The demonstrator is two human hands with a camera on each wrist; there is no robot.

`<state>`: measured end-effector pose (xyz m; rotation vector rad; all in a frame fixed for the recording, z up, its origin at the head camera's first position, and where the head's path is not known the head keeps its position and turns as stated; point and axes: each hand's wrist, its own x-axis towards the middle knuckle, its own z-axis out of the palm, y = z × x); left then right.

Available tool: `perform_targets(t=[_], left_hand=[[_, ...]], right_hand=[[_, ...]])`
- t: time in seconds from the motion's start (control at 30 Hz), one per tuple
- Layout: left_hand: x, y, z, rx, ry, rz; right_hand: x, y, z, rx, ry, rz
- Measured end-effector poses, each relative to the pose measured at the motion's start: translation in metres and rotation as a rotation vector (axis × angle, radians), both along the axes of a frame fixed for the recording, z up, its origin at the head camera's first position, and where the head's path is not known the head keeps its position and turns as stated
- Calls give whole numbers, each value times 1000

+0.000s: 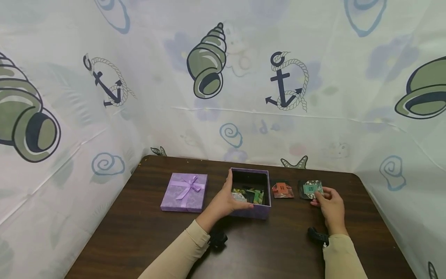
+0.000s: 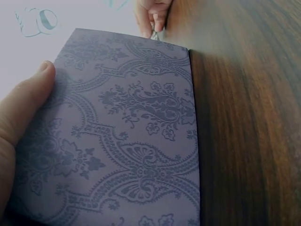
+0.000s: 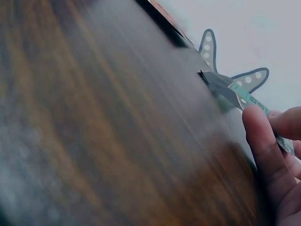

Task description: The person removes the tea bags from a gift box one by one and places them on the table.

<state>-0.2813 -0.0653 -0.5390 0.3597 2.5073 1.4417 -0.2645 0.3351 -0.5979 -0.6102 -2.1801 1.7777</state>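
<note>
My left hand (image 1: 223, 199) grips the near left corner of an open purple gift box (image 1: 256, 212), its thumb across the front wall and its fingers along the left side. Floral embossing covers the box wall (image 2: 136, 122) in the left wrist view. Inside the box lie small printed packets (image 1: 258, 195), partly hidden by the hand. To the right, my right hand (image 1: 331, 207) pinches the near right corner of a flat packet with a green label (image 1: 309, 189). Seen edge-on in the right wrist view, this packet (image 3: 249, 99) slants between thumb and fingers.
A purple lid with a ribbon bow (image 1: 184, 192) lies left of the box. Between the box and the right hand sits a red-labelled packet (image 1: 282, 190). The dark wooden table (image 1: 275, 248) ends at a patterned cloth backdrop (image 1: 244, 77) behind and at both sides.
</note>
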Motion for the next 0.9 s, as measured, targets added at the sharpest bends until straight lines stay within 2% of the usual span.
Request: perform_targets(t=[0.4, 0.9], left_hand=[[0, -1, -4, 16, 12, 3], [0, 0, -3, 7, 22, -2]], right_hand=[[2, -2, 2, 67, -41, 8], [3, 0, 4, 73, -1, -23]])
